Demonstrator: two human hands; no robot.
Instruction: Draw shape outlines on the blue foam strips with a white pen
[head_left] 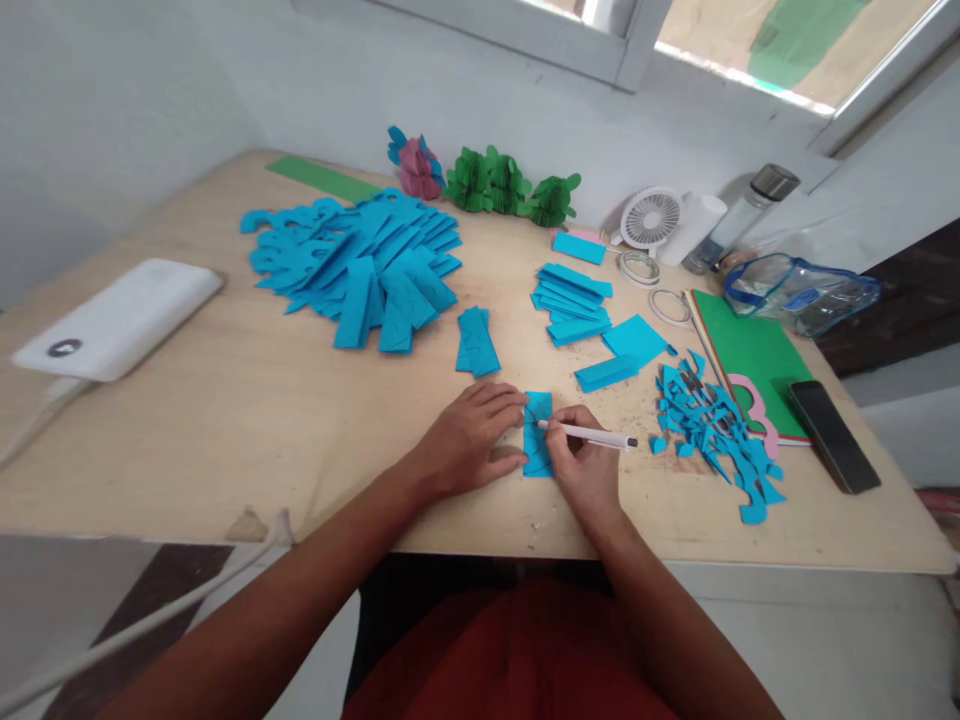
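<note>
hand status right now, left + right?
Left hand: open, at the left edge of the blue paper strip on the table.
Right hand: closed, holding the pale pen, tip at that strip.

You can read no word, brand or number with certainty; on the clear pouch [841,298] at your far right, a blue label [805,298] bears pale marks too blurred to make out; on the white device [139,315] at your left, a dark oval [65,348] shows a light mark, likewise illegible.
</note>
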